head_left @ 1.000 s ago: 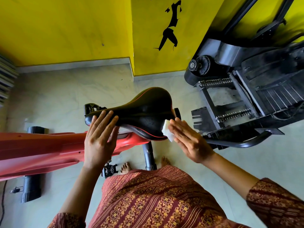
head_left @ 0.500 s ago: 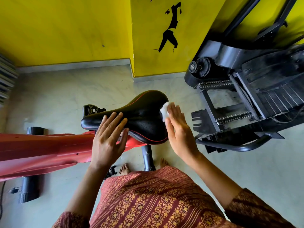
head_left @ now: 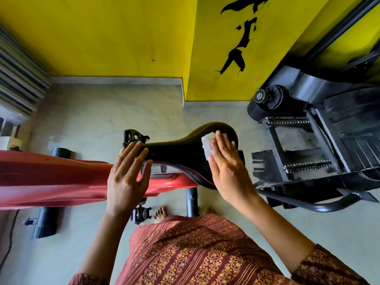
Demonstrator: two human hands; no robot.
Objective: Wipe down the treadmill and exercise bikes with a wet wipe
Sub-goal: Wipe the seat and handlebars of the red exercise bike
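The step in hand is wiping the saddle of the red exercise bike (head_left: pixel 51 177), whose frame runs in from the floor's left edge. The left hand (head_left: pixel 125 177) lies on the saddle's (head_left: pixel 176 153) narrow nose, its grip spread flat with straight fingers and closed round nothing; it seems to steady the seat. At the saddle's wide rear end the wet wipe (head_left: pixel 207 145), folded to a small white pad, sits under the right hand (head_left: pixel 228 169), whose grip is likewise flat, the fingers pressing the wipe down rather than pinching it.

The next move likely calls for sliding the pad toward the nose, so the left hand would have to lift clear. The saddle's edges and underside probably want a curled hold on the wipe.

A pedal (head_left: pixel 133 137) juts out beyond the nose, and the seat post (head_left: pixel 191 202) drops below. Near the floor's right edge stands what looks like the folded treadmill (head_left: pixel 329 140), close beside the right hand and liable to crowd its elbow.
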